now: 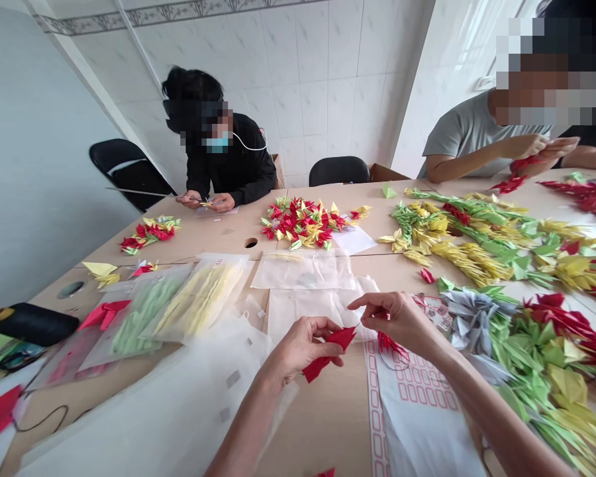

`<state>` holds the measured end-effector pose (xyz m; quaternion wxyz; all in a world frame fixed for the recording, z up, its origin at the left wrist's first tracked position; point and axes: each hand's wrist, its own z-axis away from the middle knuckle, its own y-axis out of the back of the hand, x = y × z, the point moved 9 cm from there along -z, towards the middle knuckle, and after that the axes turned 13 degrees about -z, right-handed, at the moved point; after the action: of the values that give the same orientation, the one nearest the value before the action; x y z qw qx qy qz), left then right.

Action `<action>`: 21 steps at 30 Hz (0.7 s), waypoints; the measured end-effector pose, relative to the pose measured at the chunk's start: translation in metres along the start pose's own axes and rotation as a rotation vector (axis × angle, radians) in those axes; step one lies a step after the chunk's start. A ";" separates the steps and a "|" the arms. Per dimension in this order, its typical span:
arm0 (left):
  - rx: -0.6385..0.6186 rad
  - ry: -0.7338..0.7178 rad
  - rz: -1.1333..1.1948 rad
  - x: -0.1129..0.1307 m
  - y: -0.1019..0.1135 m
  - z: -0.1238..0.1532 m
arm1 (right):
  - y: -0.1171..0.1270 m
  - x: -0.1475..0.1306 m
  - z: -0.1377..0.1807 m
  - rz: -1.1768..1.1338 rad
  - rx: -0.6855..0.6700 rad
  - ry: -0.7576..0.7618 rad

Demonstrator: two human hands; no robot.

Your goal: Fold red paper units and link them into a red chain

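Note:
My left hand (300, 344) pinches a folded red paper piece (328, 354) just above the wooden table (328, 417). Close to its right, my right hand (402, 318) is closed in a pinch on a thin needle or wire pointing at the red piece, and a string of small red folded pieces (392, 346) hangs under its palm. A white sticker sheet with red outlines (417, 391) lies below my right hand. Clear plastic bags (302, 270) lie beyond both hands.
Heaps of green, yellow and red folded paper (526, 331) fill the right side. A mixed red-yellow pile (302, 222) sits mid-table. Bags of green and yellow pieces (179, 305) lie left. One person (223, 159) folds opposite; another person (477, 142) works at the far right. Two black chairs stand behind.

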<state>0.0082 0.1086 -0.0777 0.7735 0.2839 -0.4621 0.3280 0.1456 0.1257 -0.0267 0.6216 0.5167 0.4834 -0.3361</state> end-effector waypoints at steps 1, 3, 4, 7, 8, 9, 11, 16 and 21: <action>0.002 -0.004 0.000 0.000 0.000 0.000 | 0.000 0.000 0.000 0.010 0.000 0.001; 0.011 -0.014 0.004 0.000 0.002 0.000 | 0.000 -0.002 0.000 0.043 -0.004 0.013; 0.018 -0.018 0.007 0.000 0.003 0.000 | -0.001 -0.005 0.000 0.066 -0.015 0.027; 0.039 -0.030 -0.005 0.000 0.005 -0.001 | -0.006 -0.013 0.001 0.141 -0.077 0.072; 0.041 -0.036 -0.010 0.000 0.005 -0.001 | -0.008 -0.014 0.002 0.158 -0.102 0.073; 0.038 -0.041 -0.014 0.001 0.005 -0.001 | -0.009 -0.014 0.002 0.169 -0.120 0.064; 0.027 -0.039 -0.025 0.001 0.003 -0.001 | -0.010 -0.012 0.002 0.183 -0.125 0.032; -0.024 -0.010 -0.023 0.003 -0.002 0.002 | -0.009 -0.002 -0.001 0.184 -0.097 0.000; -0.089 -0.018 0.011 0.003 -0.001 0.005 | -0.003 0.003 -0.003 0.157 -0.073 0.005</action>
<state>0.0074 0.1050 -0.0732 0.7792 0.2497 -0.4849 0.3088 0.1429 0.1278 -0.0302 0.6634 0.5308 0.4547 -0.2672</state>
